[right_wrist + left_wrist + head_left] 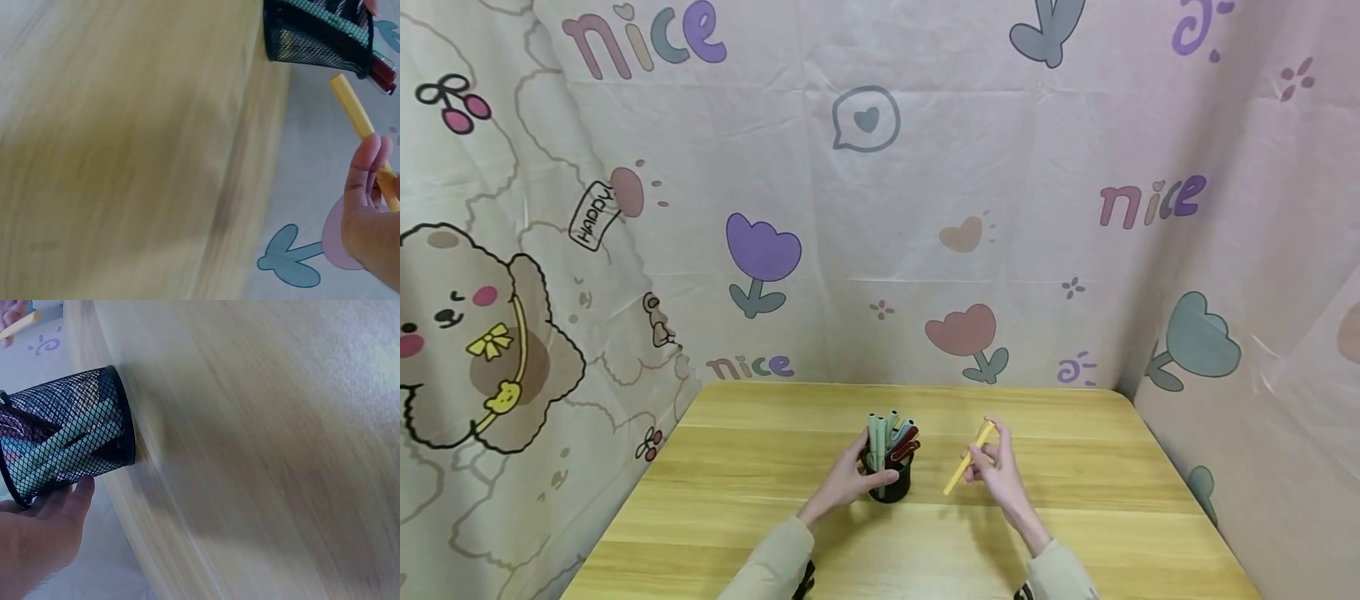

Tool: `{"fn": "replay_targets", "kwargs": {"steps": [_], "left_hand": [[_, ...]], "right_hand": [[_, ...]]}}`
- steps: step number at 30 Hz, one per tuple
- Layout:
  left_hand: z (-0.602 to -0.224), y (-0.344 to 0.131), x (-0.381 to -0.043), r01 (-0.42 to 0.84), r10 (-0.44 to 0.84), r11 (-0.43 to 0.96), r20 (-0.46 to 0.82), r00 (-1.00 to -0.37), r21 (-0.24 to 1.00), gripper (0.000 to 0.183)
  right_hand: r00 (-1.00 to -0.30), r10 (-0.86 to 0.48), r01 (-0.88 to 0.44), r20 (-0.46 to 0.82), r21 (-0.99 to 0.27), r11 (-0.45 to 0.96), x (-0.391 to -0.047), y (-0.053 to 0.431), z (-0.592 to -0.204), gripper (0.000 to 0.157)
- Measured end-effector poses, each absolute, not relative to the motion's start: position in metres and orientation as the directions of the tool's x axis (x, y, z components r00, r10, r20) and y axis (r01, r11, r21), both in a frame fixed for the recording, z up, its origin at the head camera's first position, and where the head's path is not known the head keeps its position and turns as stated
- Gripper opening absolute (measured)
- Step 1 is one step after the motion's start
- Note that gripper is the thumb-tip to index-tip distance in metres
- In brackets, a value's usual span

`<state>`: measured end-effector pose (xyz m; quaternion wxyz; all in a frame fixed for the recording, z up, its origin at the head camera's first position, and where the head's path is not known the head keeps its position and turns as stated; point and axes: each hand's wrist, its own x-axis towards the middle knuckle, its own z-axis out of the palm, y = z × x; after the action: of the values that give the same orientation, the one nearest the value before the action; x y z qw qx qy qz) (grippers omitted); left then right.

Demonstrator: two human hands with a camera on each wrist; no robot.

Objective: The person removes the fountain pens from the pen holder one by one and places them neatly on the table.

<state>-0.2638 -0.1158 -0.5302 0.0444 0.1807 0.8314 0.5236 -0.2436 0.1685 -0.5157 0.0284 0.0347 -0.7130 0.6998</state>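
Tabletop (737, 467) of pale wood grain spreads before you, backed by a light cloth (895, 217) printed with tulips, hearts and the word "nice"; another cloth (557, 350), with a cartoon animal, hangs at the left. Near the middle you have a black mesh pen holder (891, 489), upright, with light green pens (881, 437) on its left side and dark red pens (902, 443) on its right, their ends above the rim. Your left hand (850, 482) grips the holder, thumb across its near side and fingers curled round its left. Your right hand (1000, 475) pinches a yellow pen (958, 475) above the tabletop, right of the holder and apart from it; one finger reaches the upper end. Its long axis slants: the lower end points toward you and leftward, the upper end away and rightward.
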Motion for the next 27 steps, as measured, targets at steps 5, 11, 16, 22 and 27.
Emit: {"fn": "replay_targets", "kwargs": {"steps": [5,11,16,22,27], "left_hand": [[-0.530,-0.116,-0.264,0.246,0.341,0.404,0.104,-0.934,0.881,0.107],[-0.531,-0.116,-0.264,0.249,0.343,0.400,0.107,-0.933,0.882,0.107],[-0.530,-0.116,-0.264,0.239,0.337,0.405,0.098,-0.936,0.883,0.107],[-0.529,-0.115,-0.263,0.243,0.335,0.410,0.103,-0.936,0.879,0.106],[-0.530,-0.115,-0.263,0.241,0.337,0.397,0.103,-0.936,0.886,0.106]], "right_hand": [[-0.998,-0.018,-0.058,0.057,-0.994,0.092,-0.245,0.170,-0.522,0.066],[-0.999,-0.050,-0.019,0.012,-0.990,0.141,-0.246,0.172,-0.531,0.052],[-0.998,-0.068,0.003,-0.013,-0.989,0.146,-0.248,0.172,-0.539,0.044],[-0.991,-0.123,0.026,-0.046,-0.987,0.161,-0.251,0.176,-0.552,0.036],[-0.979,-0.195,0.025,-0.064,-0.980,0.195,-0.254,0.179,-0.560,0.031]]}}
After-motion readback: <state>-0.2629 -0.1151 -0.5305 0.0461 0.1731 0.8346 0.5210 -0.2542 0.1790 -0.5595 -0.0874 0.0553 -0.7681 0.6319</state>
